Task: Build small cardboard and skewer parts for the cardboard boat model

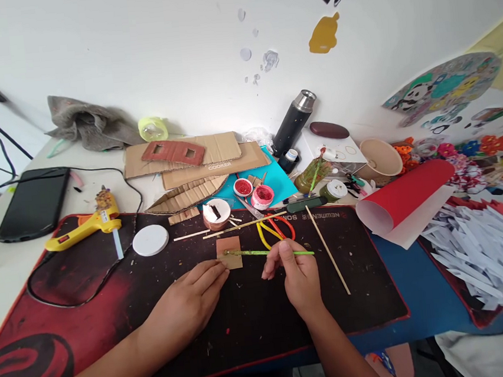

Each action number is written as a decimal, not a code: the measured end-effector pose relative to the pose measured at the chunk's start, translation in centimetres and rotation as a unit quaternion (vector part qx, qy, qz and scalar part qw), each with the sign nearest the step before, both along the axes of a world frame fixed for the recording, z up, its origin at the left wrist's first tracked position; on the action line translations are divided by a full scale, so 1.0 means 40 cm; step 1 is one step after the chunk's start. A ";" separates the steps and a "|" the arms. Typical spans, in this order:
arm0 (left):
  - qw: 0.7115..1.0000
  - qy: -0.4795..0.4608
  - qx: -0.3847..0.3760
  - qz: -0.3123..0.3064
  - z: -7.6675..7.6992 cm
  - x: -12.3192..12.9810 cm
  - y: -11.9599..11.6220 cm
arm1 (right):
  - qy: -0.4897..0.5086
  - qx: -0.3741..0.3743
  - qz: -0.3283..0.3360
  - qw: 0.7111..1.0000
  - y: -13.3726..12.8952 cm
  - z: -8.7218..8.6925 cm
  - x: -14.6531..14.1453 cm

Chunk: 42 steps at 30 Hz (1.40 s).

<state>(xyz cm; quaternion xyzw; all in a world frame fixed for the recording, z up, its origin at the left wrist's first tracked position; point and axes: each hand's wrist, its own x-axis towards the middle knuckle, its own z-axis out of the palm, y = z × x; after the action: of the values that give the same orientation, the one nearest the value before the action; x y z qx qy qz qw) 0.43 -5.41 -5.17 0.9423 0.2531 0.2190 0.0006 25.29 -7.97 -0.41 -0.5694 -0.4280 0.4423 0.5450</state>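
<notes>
My left hand (190, 295) rests on the black and red mat (264, 317), its fingertips pressed together on the lower left edge of a small square of cardboard (235, 262). The upper part of that square is reddish brown, the lower part plain tan. Pinched in my right hand (299, 276) is a paintbrush (258, 253) with a green handle. Its bristles touch the cardboard near where the two colours meet. Just beyond the square sits a brown paint jar (216, 217), with a white lid (150, 240) lying to its left.
Scissors (277, 230) and wooden sticks (329, 252) lie near my right hand. Two open red paint jars (262, 196) stand behind. A yellow glue gun (86, 225) with its cord is on the left. A red paper roll (416, 196) and paper strips (480, 255) are at right.
</notes>
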 end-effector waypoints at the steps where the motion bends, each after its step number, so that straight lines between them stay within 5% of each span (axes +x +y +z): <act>1: 1.000 0.000 -0.003 -0.001 -0.001 0.000 -0.001 | 0.001 0.000 0.003 1.000 0.001 -0.001 -0.005; 12: 1.000 -0.001 0.002 0.001 0.000 -0.001 -0.001 | 0.006 0.003 0.026 1.000 0.009 -0.010 -0.026; 35: 1.000 0.003 -0.001 -0.005 0.003 -0.004 0.001 | 0.005 0.005 -0.056 0.998 -0.034 0.002 0.083; 42: 1.000 0.005 0.013 -0.001 0.007 0.000 0.002 | 0.015 0.009 -0.030 0.999 -0.024 0.007 0.052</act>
<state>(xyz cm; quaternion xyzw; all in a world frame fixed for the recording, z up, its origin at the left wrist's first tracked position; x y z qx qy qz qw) 0.42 -5.31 -4.88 0.9435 0.2495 0.2176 -0.0125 27.36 -8.91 -0.14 -0.5707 -0.4063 0.4300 0.5695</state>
